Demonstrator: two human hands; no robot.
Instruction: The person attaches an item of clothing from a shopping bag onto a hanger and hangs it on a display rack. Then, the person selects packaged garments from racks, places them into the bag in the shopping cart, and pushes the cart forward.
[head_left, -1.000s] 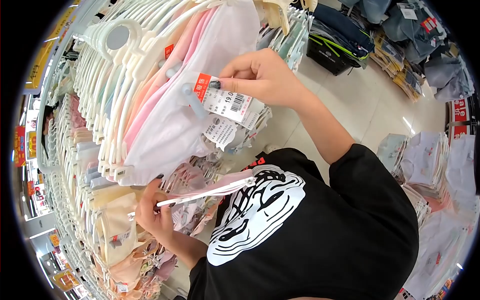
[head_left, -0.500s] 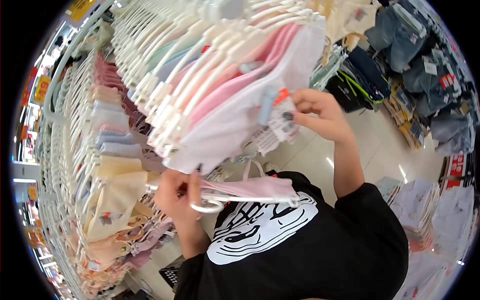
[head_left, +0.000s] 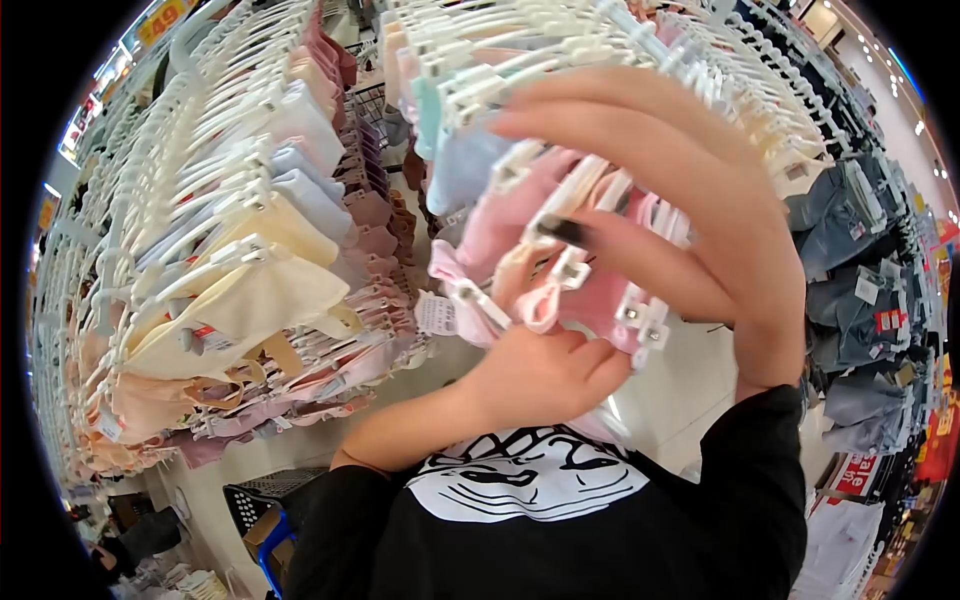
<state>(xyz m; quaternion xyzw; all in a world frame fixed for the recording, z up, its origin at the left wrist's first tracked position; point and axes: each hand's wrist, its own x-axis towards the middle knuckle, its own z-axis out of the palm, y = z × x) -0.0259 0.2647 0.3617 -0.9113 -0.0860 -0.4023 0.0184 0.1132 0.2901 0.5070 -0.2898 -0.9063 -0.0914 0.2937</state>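
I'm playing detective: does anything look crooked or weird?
The pink clothes by the left hand look bunched up, and their white clips point different ways instead of lining up. Nothing looks spilled.

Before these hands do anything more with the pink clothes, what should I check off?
1. Left hand on the pink clothes: ok, fingers curled at their lower edge.
2. Right hand gripping something: cannot tell; it is blurred, thumb and fingers spread around the hangers.
3. Pink clothes neatly separated: not ok, they overlap in a bunch.
4. White tag readable: not ok, the print is too small.
5. Cream clothes out of the hands' way: ok, off to the left.
6. Floor basket away from both hands: ok.
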